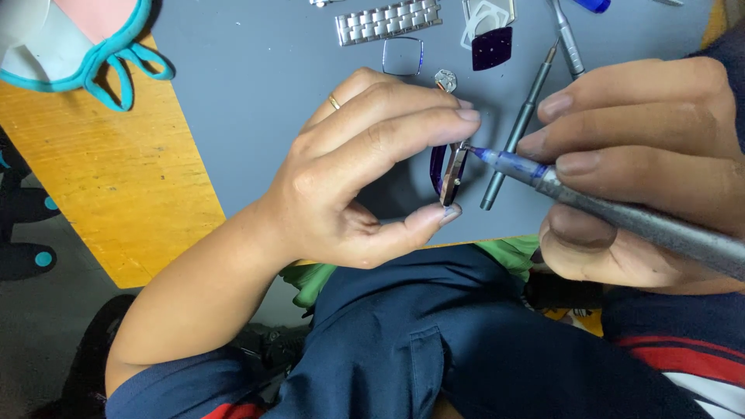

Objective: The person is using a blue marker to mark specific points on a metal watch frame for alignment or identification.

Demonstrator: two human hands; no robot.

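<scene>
Head view, the only one I've got. My left hand (349, 167) is pinching a small watch case (452, 174) edge-on, index finger on its top end and thumb under the bottom end, so that grip is pressed together on the case. It sits in the air just above the near edge of the grey mat (256, 101). My right hand (644, 163) is closed around a grey precision screwdriver (621, 213) with a blue collar, and its tip is touching the top corner of the watch case.

My read on the watch case: tiny, light, stiff metal, smooth enough to slip, and the purple bit on its far side looks scratchable. Holding it by the two short ends looks right to me; I'd stay off the faces.

Around the watch case, all on the mat: a second screwdriver (518, 132) lies just to its right, a little round part (445, 80) just beyond it, a clear crystal (403, 57) past that, and a steel link bracelet (388, 21) furthest off. A dark purple dial plate (492, 48) sits beyond and to the right.

No packages, labels or signs that I can see. Far left of the case, a teal-trimmed mask (85, 46) lies on the wooden counter (116, 171).
</scene>
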